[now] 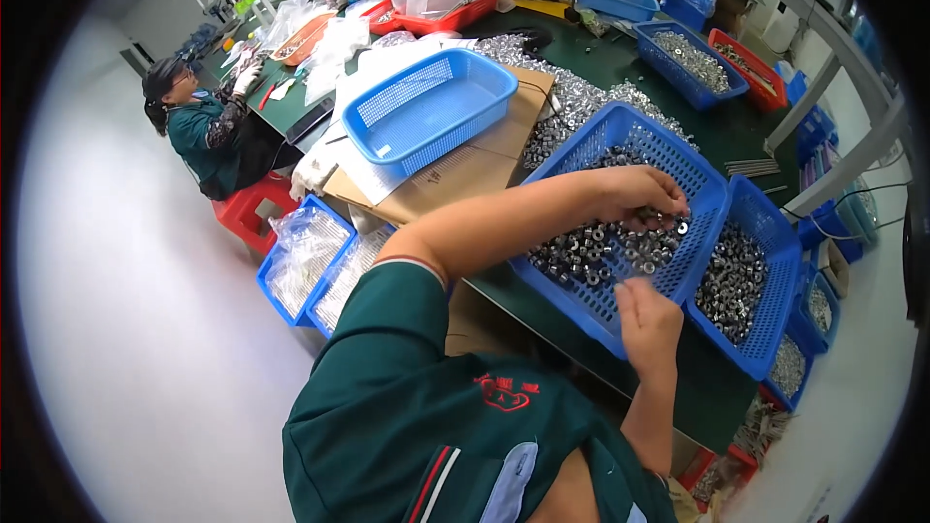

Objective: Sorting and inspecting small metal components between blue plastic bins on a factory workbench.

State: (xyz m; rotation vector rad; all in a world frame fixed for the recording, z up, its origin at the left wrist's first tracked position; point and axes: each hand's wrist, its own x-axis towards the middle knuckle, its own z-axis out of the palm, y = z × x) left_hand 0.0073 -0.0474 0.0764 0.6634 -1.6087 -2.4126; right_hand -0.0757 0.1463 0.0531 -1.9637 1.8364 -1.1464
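Note:
Over a blue perforated basket (620, 118) of small silvery ring-shaped metal pieces (581, 254), my left hand (641, 196) reaches across from the left. Its fingers are curled and pinched together just above the pieces. What they hold, if anything, is hidden beneath them. My right hand (649, 322) is at the basket's near right side, fingers closed with the thumb up. A faint pale blur shows beside its fingertips, and I cannot make out what is in the grip.
A second blue basket (775, 315) of metal pieces stands to the right. An empty light-blue basket (431, 150) rests on cardboard (494, 163). Loose silvery pieces (572, 102) are heaped on the green table behind. At far left a co-worker (208, 131) sits on a red stool (247, 213).

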